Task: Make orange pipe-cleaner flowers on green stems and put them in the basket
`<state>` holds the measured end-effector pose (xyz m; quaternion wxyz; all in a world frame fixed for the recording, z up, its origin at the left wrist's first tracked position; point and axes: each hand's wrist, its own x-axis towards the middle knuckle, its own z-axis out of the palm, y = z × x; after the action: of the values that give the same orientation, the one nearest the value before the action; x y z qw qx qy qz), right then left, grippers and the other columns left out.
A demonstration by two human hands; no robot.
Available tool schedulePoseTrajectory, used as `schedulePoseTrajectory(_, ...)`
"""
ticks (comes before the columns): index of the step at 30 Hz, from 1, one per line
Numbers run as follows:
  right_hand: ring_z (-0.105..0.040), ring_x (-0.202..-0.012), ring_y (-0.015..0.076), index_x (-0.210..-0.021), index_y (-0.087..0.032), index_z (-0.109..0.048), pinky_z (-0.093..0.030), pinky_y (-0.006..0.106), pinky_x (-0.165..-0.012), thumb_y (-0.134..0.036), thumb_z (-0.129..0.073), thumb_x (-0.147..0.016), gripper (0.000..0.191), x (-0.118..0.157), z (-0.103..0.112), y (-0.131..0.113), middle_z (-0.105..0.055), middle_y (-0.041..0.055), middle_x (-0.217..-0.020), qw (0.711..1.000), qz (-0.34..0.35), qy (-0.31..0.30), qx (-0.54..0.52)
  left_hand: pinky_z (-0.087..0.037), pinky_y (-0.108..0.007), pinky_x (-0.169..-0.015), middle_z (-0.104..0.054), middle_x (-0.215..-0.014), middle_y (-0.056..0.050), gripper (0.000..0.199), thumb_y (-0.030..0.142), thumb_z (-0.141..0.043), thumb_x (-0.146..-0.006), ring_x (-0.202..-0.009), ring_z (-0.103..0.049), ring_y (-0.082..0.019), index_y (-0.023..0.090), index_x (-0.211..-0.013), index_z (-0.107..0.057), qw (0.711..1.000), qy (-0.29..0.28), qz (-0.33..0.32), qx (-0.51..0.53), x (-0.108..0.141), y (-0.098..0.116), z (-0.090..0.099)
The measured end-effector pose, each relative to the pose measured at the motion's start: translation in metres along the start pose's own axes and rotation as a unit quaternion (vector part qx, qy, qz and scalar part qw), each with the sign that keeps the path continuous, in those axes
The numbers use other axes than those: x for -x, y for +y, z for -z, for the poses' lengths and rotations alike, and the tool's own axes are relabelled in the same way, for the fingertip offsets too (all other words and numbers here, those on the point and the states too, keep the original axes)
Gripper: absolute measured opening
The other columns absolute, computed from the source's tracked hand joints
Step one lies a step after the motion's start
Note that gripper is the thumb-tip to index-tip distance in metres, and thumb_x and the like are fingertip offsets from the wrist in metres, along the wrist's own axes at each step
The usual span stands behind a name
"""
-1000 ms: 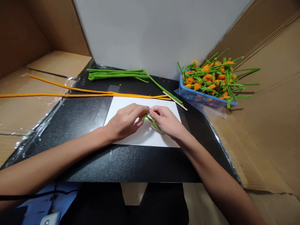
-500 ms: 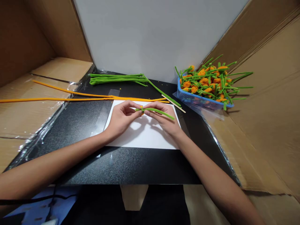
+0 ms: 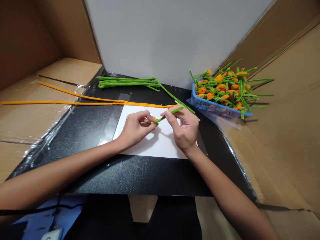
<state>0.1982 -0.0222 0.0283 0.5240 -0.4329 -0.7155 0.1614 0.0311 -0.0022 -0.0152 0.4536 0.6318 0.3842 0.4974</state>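
Observation:
Over a white sheet (image 3: 160,143), my left hand (image 3: 137,128) pinches a small orange and green piece between thumb and fingertips. Most of its orange part is hidden by the fingers. From it a green pipe cleaner (image 3: 172,114) slants up to the right. My right hand (image 3: 183,128) has its thumb and forefinger closed on that green pipe cleaner, its other fingers curled. Just behind the hands lie long orange pipe cleaners (image 3: 100,100), reaching out past the table's left side.
A bundle of green pipe cleaners (image 3: 127,82) lies at the back of the black table (image 3: 140,176). At the back right, a blue basket (image 3: 212,108) is heaped with orange and green pieces, stems sticking out. Cardboard walls (image 3: 287,116) flank the table. A pale stick lies partly behind my right hand.
My right hand has moved right, away from my left, and now grips the green stem. The stem has swung from pointing down to the right to pointing up to the right.

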Motion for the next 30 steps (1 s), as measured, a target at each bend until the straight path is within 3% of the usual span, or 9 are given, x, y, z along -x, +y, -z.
schedulePoseTrajectory(8,-0.062,-0.080,0.0211,-0.078,-0.025,-0.077,-0.047,0.036,-0.071,-0.039,-0.056,-0.096,0.031,-0.003,0.004,-0.003,-0.069,0.0055,-0.082,0.999,-0.035,0.017,-0.003,-0.059,-0.030,-0.072,-0.074,-0.084,-0.006,0.018,0.023,-0.075,-0.074,-0.077,-0.071,-0.018,0.018,-0.069,-0.059,1.000,-0.018,-0.010,-0.011,0.002,-0.001,-0.003)
schedulePoseTrajectory(11,-0.064,-0.084,0.0200,-0.088,-0.024,-0.077,-0.048,0.033,-0.069,-0.045,-0.053,-0.098,0.033,-0.006,0.005,0.003,-0.072,0.0065,-0.094,0.996,-0.078,-0.004,-0.049,-0.060,-0.031,-0.072,-0.075,-0.087,-0.006,0.018,0.027,-0.079,-0.073,-0.078,-0.073,-0.019,0.017,-0.076,-0.064,0.998,0.006,0.024,0.054,0.001,0.001,-0.001)
schedulePoseTrajectory(14,-0.065,-0.089,0.0199,-0.094,-0.023,-0.076,-0.049,0.031,-0.069,-0.046,-0.064,-0.092,0.026,-0.008,0.002,0.010,-0.073,0.0069,-0.104,0.990,-0.113,-0.037,-0.070,-0.061,-0.031,-0.073,-0.075,-0.084,-0.005,0.022,0.031,-0.081,-0.074,-0.076,-0.073,-0.019,0.016,-0.082,-0.067,0.992,0.051,0.049,0.101,-0.002,0.002,0.002)
schedulePoseTrajectory(18,-0.067,-0.087,0.0187,-0.092,-0.021,-0.075,-0.050,0.028,-0.068,-0.042,-0.075,-0.083,0.023,-0.004,-0.010,0.014,-0.073,0.0064,-0.101,0.977,-0.165,-0.087,-0.102,-0.061,-0.029,-0.074,-0.074,-0.088,-0.004,0.027,0.034,-0.085,-0.073,-0.077,-0.073,-0.017,0.017,-0.083,-0.068,0.990,0.066,0.035,0.122,-0.003,0.002,0.005)
schedulePoseTrajectory(21,-0.068,-0.087,0.0186,-0.094,-0.021,-0.073,-0.053,0.029,-0.070,-0.043,-0.077,-0.079,0.027,0.000,-0.018,0.013,-0.073,0.0049,-0.096,0.951,-0.230,-0.084,-0.191,-0.061,-0.029,-0.074,-0.074,-0.091,-0.004,0.030,0.038,-0.085,-0.073,-0.076,-0.073,-0.016,0.017,-0.086,-0.068,0.991,0.059,0.030,0.118,-0.003,0.003,0.004)
schedulePoseTrajectory(24,-0.069,-0.085,0.0172,-0.093,-0.022,-0.073,-0.055,0.029,-0.074,-0.042,-0.082,-0.072,0.030,0.001,-0.019,0.014,-0.072,0.0032,-0.096,0.903,-0.305,-0.080,-0.291,-0.060,-0.028,-0.072,-0.075,-0.093,-0.005,0.028,0.040,-0.081,-0.078,-0.073,-0.072,-0.015,0.018,-0.091,-0.069,0.996,0.044,0.010,0.083,-0.002,0.004,0.003)
schedulePoseTrajectory(27,-0.068,-0.083,0.0149,-0.086,-0.022,-0.071,-0.055,0.032,-0.082,-0.036,-0.086,-0.068,0.027,0.000,-0.017,0.018,-0.070,0.0002,-0.090,0.858,-0.353,-0.078,-0.364,-0.058,-0.025,-0.070,-0.075,-0.092,-0.005,0.022,0.037,-0.075,-0.084,-0.075,-0.071,-0.015,0.018,-0.094,-0.072,0.999,0.024,-0.018,0.016,0.000,0.007,0.003)
schedulePoseTrajectory(30,-0.065,-0.082,0.0134,-0.082,-0.022,-0.067,-0.056,0.033,-0.085,-0.032,-0.087,-0.066,0.027,-0.002,-0.013,0.022,-0.066,-0.0025,-0.083,0.834,-0.374,-0.064,-0.400,-0.058,-0.024,-0.071,-0.075,-0.099,-0.005,0.018,0.033,-0.068,-0.091,-0.083,-0.071,-0.015,0.021,-0.102,-0.074,0.995,-0.007,-0.072,-0.076,0.001,0.009,0.007)
